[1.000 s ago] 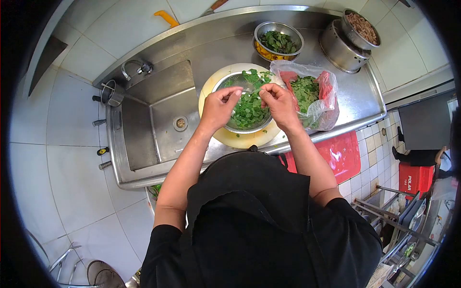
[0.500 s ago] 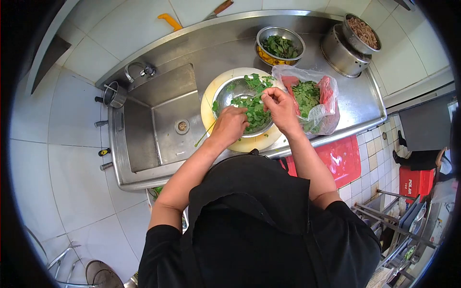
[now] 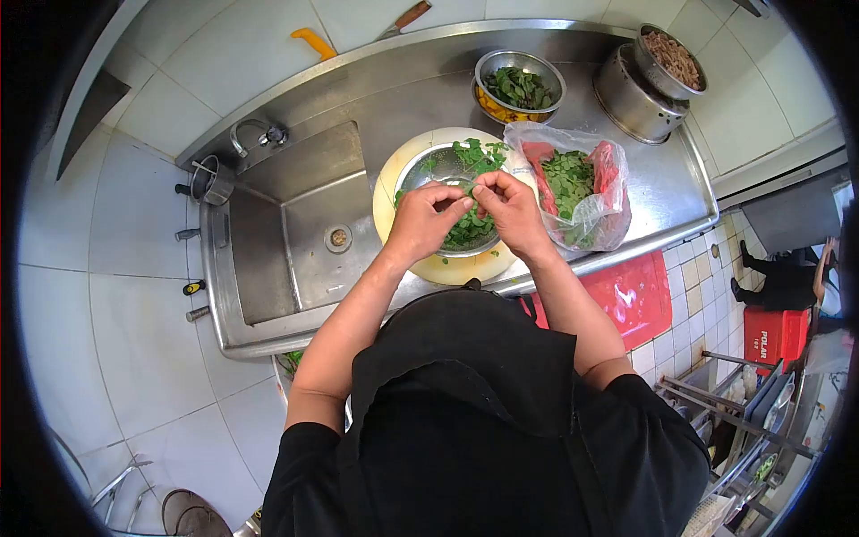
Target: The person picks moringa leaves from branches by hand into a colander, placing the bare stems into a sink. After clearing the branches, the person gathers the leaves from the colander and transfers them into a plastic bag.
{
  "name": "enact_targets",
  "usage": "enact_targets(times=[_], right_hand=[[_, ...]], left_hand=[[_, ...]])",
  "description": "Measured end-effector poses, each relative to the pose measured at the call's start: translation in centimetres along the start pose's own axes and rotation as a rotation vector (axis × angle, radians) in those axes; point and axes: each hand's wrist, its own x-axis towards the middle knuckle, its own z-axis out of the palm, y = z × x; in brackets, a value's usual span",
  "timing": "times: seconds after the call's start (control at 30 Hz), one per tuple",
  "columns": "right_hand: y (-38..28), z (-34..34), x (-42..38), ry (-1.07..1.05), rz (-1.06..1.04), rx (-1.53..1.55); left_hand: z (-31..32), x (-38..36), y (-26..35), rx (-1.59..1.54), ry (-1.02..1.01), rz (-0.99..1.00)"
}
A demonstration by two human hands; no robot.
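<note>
My left hand (image 3: 426,220) and my right hand (image 3: 510,213) are close together over a perforated metal colander (image 3: 413,167). Fingertips of both hands pinch a small green sprig (image 3: 467,189), mostly hidden by the fingers. Loose leafy greens (image 3: 469,234) lie in the colander below, with more leaves on its far side. Under the colander is a round, pale cutting board (image 3: 388,199). To the right of my right hand, an open plastic bag (image 3: 617,215) holds many green leaves (image 3: 569,182) and shows red material along its sides.
A sink basin (image 3: 318,192) with a faucet (image 3: 259,136) is at left. Behind stand a bowl of dark leaves (image 3: 519,88) over yellow pieces, and a pot (image 3: 631,97) bearing a bowl of brownish pieces (image 3: 671,59). At far right is another person (image 3: 783,285) beside a red box (image 3: 774,338).
My left hand has risen from the greens to meet my right hand, which moved slightly left and down. The long stem that stuck out beside my left hand no longer shows.
</note>
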Motion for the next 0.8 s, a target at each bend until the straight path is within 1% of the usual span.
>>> enact_targets(times=[0.13, 0.23, 0.3, 0.33, 0.4, 0.43, 0.5, 0.53, 0.6, 0.63, 0.67, 0.73, 0.77, 0.8], right_hand=[[-0.1, 0.2, -0.2, -0.009, 0.007, 0.013], [0.2, 0.4, -0.2, -0.011, -0.026, 0.014], [0.5, 0.6, -0.1, 0.044, -0.038, 0.028], [0.4, 0.4, 0.0, 0.042, -0.037, 0.028], [0.5, -0.1, 0.2, 0.103, -0.075, -0.156], [0.5, -0.3, 0.2, 0.106, -0.072, -0.154], [0.7, -0.7, 0.0, -0.095, -0.337, -0.704], [0.8, -0.6, -0.2, -0.191, -0.263, -0.785], [2.2, -0.4, -0.9, -0.211, -0.274, -0.832], [2.9, -0.4, -1.1, -0.238, -0.294, -0.882], [3.6, -0.2, -1.2, -0.202, -0.309, -0.881], [3.0, 0.6, -1.4, -0.158, -0.266, -0.877], [2.7, 0.8, -1.6, -0.123, -0.233, -0.876], [2.8, 0.8, -1.6, -0.114, -0.227, -0.872]], left_hand=[[-0.2, -0.5, 0.4, -0.019, -0.019, -0.058], [-0.6, -0.9, 0.8, 0.042, -0.023, -0.075], [-0.8, -1.5, 0.7, 0.016, 0.043, -0.073], [-1.1, -1.9, 0.5, 0.016, 0.044, -0.074], [-2.1, -3.3, 0.0, -0.015, 0.116, -0.101], [-3.0, -4.3, -0.2, -0.017, 0.156, -0.101], [-5.3, -7.1, -0.5, 0.006, 0.223, -0.109], [-6.9, -8.8, -0.9, 0.034, 0.254, -0.116], [-10.2, -13.0, -2.2, 0.081, 0.373, -0.234], [-12.0, -15.3, -2.5, 0.218, 0.394, -0.337], [-13.9, -17.8, -2.7, 0.357, 0.412, -0.437], [-17.4, -24.2, -6.5, 0.618, 0.414, -0.617], [-18.8, -28.9, -10.3, 0.949, 0.457, -0.572], [-19.7, -32.8, -12.9, 1.278, 0.497, -0.51]])
